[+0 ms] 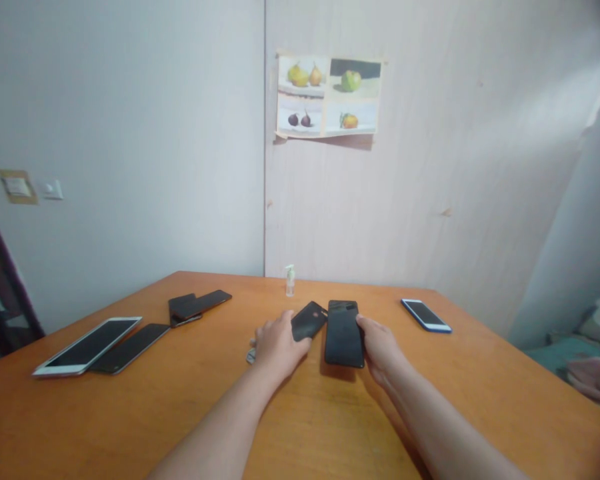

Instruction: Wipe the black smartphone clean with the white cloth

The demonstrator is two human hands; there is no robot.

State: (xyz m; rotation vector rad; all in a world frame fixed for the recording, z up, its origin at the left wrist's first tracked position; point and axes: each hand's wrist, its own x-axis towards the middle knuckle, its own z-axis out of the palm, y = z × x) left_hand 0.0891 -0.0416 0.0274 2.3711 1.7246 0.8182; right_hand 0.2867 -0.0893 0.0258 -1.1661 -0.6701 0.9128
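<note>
My right hand (380,343) grips a black smartphone (345,333) by its right edge, thumb on the front. That phone is slightly raised, with a shadow on the wooden table (320,427) below it. Just to the left, my left hand (279,343) is closed around a second dark phone (310,321), which lies tilted with its upper end pointing right. A small pale patterned thing (251,356) peeks out beneath my left fingers; most of it is hidden. The two phones nearly meet at their upper corners.
At the left lie a white tablet (93,347), a dark phone (133,348) against it, and overlapping dark phones (203,305). A small pump bottle (290,281) stands at the back. A blue-edged phone (426,315) lies right. Fruit pictures (329,97) hang on the wall.
</note>
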